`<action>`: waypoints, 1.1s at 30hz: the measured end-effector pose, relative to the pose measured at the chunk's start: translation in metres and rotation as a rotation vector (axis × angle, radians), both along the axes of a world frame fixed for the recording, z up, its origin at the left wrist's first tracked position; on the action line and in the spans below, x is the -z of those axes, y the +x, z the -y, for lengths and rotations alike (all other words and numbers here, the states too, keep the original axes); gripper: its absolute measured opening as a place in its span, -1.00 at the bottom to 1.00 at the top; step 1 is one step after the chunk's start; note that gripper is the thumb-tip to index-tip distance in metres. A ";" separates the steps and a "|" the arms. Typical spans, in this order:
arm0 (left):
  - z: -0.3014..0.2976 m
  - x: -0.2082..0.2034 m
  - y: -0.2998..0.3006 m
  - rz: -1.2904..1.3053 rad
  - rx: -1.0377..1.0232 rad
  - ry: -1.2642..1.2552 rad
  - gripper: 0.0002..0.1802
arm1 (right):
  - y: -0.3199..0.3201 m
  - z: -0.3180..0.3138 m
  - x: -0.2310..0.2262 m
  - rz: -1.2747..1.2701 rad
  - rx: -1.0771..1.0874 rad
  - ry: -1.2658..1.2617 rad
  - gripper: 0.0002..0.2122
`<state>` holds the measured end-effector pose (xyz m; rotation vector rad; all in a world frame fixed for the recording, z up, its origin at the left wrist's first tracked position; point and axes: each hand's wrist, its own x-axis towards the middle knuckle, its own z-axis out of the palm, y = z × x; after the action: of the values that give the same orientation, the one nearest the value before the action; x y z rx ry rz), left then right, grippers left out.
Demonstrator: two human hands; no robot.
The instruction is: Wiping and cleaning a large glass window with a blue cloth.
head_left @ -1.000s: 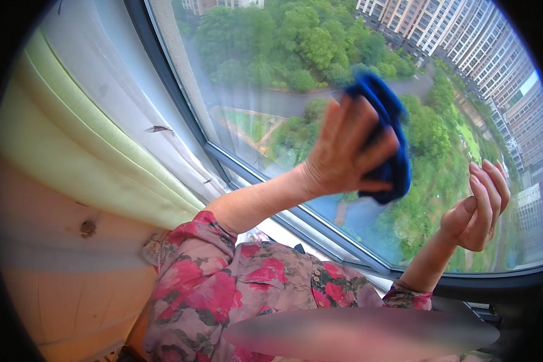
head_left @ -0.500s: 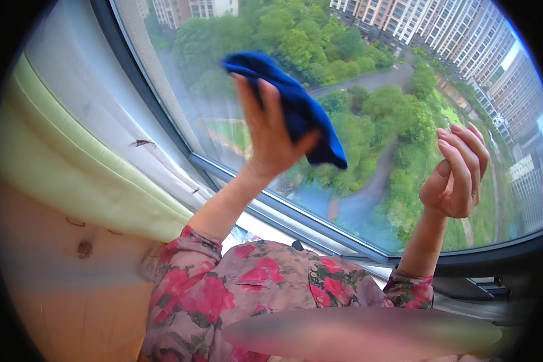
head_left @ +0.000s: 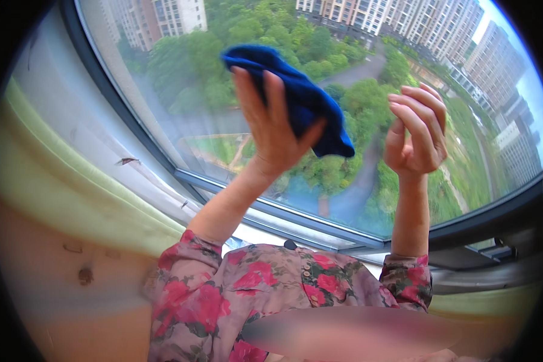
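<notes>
Hands are both raised in front of a large window pane, the forearms rising from floral sleeves at the lower edge of the view. At about twelve o'clock from the picture's centre, the left hand grasps a dark blue cloth: the fingers are stretched upward with the cloth bunched behind them against the glass, and the thumb presses its lower fold from the right, so the cloth spills out above the fingertips and hangs down toward four o'clock of the hand. The right hand sits at about two o'clock from centre, just beside the cloth's hanging corner but apart from it; it holds nothing, its fingers loosely curled forward and its palm turned toward the left hand. Whether its fingertips touch the glass cannot be told. Through the pane a green park with trees and paths shows far below, with tall apartment blocks ranged along the twelve to two o'clock rim. The dark window frame runs in a curve from ten o'clock down past the wrists to four o'clock. At nine o'clock a pale yellow-green curtain hangs beside the frame, and below it, toward eight o'clock, lies a light wooden panel with a small dark knot. A small dark speck sits on the pale surround near the curtain's edge.
</notes>
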<state>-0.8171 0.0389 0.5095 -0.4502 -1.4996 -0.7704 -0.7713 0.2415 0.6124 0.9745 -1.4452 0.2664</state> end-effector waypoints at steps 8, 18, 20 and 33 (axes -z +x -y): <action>-0.055 0.032 0.010 -0.056 0.118 -0.217 0.03 | 0.012 0.015 0.057 0.023 0.183 -0.051 -0.70; -0.059 0.053 -0.006 -0.216 0.078 -0.236 -0.27 | 0.023 0.037 0.109 0.267 0.339 -0.195 -0.56; -0.061 0.048 -0.003 -0.209 0.081 -0.273 -0.25 | 0.016 0.031 0.110 0.273 0.269 -0.270 -0.59; -0.065 0.051 0.003 -0.021 -0.043 -0.474 -0.29 | 0.043 -0.096 0.037 -0.181 0.579 -0.878 -0.63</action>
<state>-0.8137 0.1043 0.4585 -0.7725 -1.6664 -0.3683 -0.7283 0.3374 0.5757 -0.1347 -1.1929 0.3264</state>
